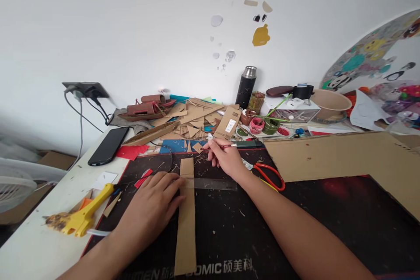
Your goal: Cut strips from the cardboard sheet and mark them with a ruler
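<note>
A long cardboard strip (186, 232) lies upright in the view on the dark mat (236, 236). Across its upper part runs a clear ruler (215, 184). My left hand (154, 197) rests on the ruler's left part and the strip's left edge, fingers spread and pressing down. Above the ruler, to the right of the strip's top end, my right hand (223, 156) is closed around a thin dark red pen (226, 145). The pen's tip points left, off the cardboard strip. Orange-handled scissors (271, 176) lie just right of my right wrist.
A yellow glue gun (90, 214) and a black phone (108, 146) lie at the left. Cardboard scraps (197, 116) are piled at the back, near open paint jars (257, 125) and a black flask (246, 87). A large cardboard sheet (341, 155) lies at the right.
</note>
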A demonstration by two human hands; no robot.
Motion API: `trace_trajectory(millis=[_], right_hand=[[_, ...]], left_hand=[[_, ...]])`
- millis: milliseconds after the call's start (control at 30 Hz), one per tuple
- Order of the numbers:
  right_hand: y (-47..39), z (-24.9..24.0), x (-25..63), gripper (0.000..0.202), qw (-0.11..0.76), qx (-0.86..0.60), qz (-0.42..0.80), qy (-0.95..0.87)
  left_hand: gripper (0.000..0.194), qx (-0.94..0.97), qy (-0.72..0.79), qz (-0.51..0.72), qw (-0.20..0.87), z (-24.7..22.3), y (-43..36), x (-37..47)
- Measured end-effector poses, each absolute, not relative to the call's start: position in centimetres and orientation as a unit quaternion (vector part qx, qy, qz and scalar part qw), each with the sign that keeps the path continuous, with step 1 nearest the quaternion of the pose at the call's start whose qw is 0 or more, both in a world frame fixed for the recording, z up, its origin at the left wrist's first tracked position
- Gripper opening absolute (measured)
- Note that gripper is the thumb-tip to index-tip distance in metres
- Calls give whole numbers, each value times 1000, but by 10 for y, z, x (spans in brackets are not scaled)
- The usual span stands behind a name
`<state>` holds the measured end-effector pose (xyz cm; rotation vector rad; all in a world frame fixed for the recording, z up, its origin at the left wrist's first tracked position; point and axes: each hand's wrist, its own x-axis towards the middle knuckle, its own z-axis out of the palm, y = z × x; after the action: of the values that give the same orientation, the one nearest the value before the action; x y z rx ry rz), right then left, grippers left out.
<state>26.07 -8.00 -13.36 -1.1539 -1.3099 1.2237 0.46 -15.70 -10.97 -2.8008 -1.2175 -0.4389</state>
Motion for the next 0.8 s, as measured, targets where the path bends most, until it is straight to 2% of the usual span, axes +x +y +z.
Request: trace_trajectory(millis=[100, 233, 333, 533, 700, 800], right_hand=[[-80, -135, 260, 53, 473, -473, 501, -549], [-80, -138, 260, 54, 468, -473, 494, -559], [-80, -138, 261, 54, 468, -475, 490, -561], [-81, -137, 261, 54, 459, -479, 487, -568], [-81, -138, 261, 53, 456, -478, 487, -571], [-81, -138, 261, 52, 451, -475, 485, -579]], left_hand=[[30, -921, -375, -102, 31, -112, -157, -7], [51, -938, -336, -49, 74, -114, -159, -12], [56, -935, -336, -18, 108, -115, -158, -11], [53, -926, -365, -18, 99, -120, -145, -6], [40, -936, -342, -31, 70, -110, -138, -15], [44, -940, -324, -82, 67, -106, -138, -26]])
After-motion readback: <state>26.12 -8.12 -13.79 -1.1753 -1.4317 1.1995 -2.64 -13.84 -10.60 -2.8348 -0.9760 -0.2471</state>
